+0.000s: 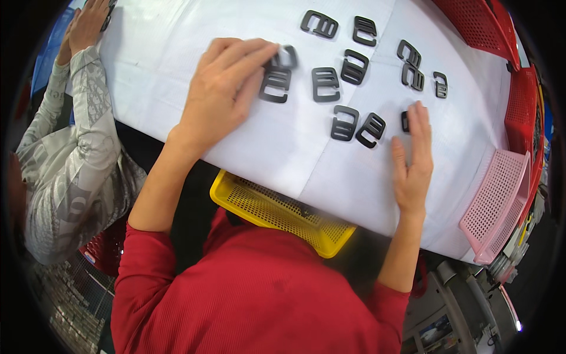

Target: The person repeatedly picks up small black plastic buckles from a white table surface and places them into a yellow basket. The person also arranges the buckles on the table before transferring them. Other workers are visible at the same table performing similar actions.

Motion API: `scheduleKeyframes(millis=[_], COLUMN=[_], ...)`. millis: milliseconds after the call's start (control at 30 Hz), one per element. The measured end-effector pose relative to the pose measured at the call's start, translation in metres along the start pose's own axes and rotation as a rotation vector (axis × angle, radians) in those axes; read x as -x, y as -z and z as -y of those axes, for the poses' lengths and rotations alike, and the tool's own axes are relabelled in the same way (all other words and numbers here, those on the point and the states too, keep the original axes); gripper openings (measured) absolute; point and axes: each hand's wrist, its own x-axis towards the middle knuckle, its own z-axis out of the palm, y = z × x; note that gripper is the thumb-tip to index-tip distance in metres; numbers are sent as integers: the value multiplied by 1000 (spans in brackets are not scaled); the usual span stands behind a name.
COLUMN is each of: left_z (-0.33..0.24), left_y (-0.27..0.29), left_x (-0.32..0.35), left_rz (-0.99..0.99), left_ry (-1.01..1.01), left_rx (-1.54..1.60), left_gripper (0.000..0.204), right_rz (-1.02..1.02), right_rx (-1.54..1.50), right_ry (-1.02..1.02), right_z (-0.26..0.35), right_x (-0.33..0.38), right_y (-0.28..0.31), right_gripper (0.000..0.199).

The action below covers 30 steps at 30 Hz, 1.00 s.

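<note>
Several black slotted buckles lie spread over the white table. My left hand reaches over the far left part of the spread. Its fingers are stretched out, with the fingertips at a blurred black buckle; whether they grip it is not shown. Just below that one is another buckle. My right hand is at the right of the spread, fingers extended and thumb apart. Beside its fingers a small black buckle is partly hidden. Two more, a buckle and a tilted buckle, lie to its left.
A yellow perforated basket sits at the table's near edge, against my body. Along the right side are a pink basket and red baskets. At the left, a person in a grey patterned sleeve works at the white table.
</note>
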Motion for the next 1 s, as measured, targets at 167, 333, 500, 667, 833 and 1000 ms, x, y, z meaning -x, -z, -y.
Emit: scheduleKeyframes(millis=[167,333,500,667,833,1000], left_z=[-20,-15,-13,-28,-31,-26], left_y=[-3,1,15,12,15,24], left_x=[5,11,23,36,42,36], left_rz=[88,-81,-25,47,23,-96], left_ry=[5,176,211,62,91,165], left_rx=[262,308,187,102,136,101], left_gripper=[39,39,38,40,42,38], right_rz=[192,203,321,185,285,433], right_rx=[-269,-43,-145,-235,-99,-52], right_ry=[198,301,432,411,530,667], right_z=[22,43,40,37,63,65], right_x=[-2,-26,-20,-27,-44,-29], right_y=[-17,-28,-25,-30,-45,-46], right_gripper=[53,53,45,45,58,59])
